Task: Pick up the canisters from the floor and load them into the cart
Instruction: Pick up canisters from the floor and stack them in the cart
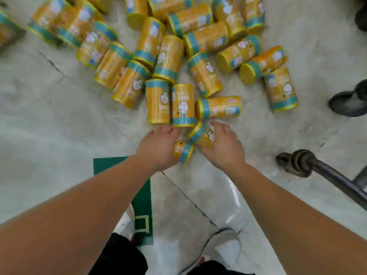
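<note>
Where the grey polished floor (59, 120) fills the upper half of the frame, a heap of yellow cylindrical canisters with teal end bands (168, 56) is recorded, all lying on their sides and touching or overlapping, evidently as tipped out.

Item 1: nearest canister (183, 152), centre of frame, lying apart from the heap's front row. It is covered from the left by the left hand (158, 145), whose fingers are curled down over its far end. Whether they are closed round it cannot be told.

Item 2: second canister (199, 133), tilted, touching item 1. The right hand (224, 143) is laid against its right side, fingers nearly straight and not wrapped round it. Both hands are judged to be set either side so that the pair can be gathered in one lift.

Item 3: dark metal tube with caster wheel (294, 162), lower right; probably the cart's frame, its basket out of view.

Item 4: green floor marking (143, 187), lower centre, beside a white shoe (224, 247).

Item 5: dark shoe (345, 104), right edge.

No canister is seen loaded.
</note>
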The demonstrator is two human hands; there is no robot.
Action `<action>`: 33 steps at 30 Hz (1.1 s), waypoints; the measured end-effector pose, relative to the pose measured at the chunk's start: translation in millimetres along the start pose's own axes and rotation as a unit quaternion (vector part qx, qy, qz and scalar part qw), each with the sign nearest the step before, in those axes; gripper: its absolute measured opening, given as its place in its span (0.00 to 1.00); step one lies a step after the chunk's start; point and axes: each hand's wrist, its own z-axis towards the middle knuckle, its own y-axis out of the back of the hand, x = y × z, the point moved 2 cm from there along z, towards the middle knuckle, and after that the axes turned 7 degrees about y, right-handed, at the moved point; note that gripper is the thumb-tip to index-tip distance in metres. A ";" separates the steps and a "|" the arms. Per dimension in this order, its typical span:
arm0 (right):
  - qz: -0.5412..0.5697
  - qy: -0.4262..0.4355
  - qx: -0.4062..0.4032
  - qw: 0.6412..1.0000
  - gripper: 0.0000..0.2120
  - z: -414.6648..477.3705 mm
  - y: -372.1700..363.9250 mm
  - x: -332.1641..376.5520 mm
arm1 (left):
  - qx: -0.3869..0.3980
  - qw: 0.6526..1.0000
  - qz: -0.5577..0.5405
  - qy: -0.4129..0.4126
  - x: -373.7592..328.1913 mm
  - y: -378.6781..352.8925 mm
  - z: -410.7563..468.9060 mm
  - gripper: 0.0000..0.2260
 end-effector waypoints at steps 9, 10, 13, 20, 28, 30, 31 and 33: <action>-0.062 0.021 0.038 0.997 0.37 29.8 -30.7 -11.1 | 0.008 0.988 0.149 -0.032 1.4 -32.8 30.8 0.32; -0.060 0.017 0.039 0.997 0.36 31.1 -31.5 -11.6 | 0.000 0.988 0.150 -0.036 1.3 -33.5 33.0 0.31; -0.076 0.014 0.039 0.996 0.36 34.1 -35.2 -12.0 | -0.008 0.985 0.164 -0.049 1.0 -36.9 36.6 0.29; -0.044 -0.006 0.023 0.999 0.35 24.1 -28.3 -10.3 | -0.005 0.984 0.172 -0.033 5.1 -31.3 25.3 0.29; 0.042 -0.055 -0.040 0.997 0.35 -38.3 42.0 26.1 | -0.010 0.998 0.060 0.010 -1.3 40.4 -38.8 0.31; 0.084 -0.077 -0.060 0.992 0.35 -59.0 73.1 43.1 | -0.017 0.999 -0.007 0.036 -7.3 73.0 -61.5 0.32; 0.107 -0.086 -0.072 0.988 0.35 -69.7 90.5 52.1 | -0.022 0.998 -0.042 0.048 -10.7 90.8 -72.9 0.33; 0.163 -0.102 -0.098 0.976 0.34 -90.9 127.4 69.8 | -0.038 0.990 -0.118 0.068 -18.6 127.7 -96.9 0.33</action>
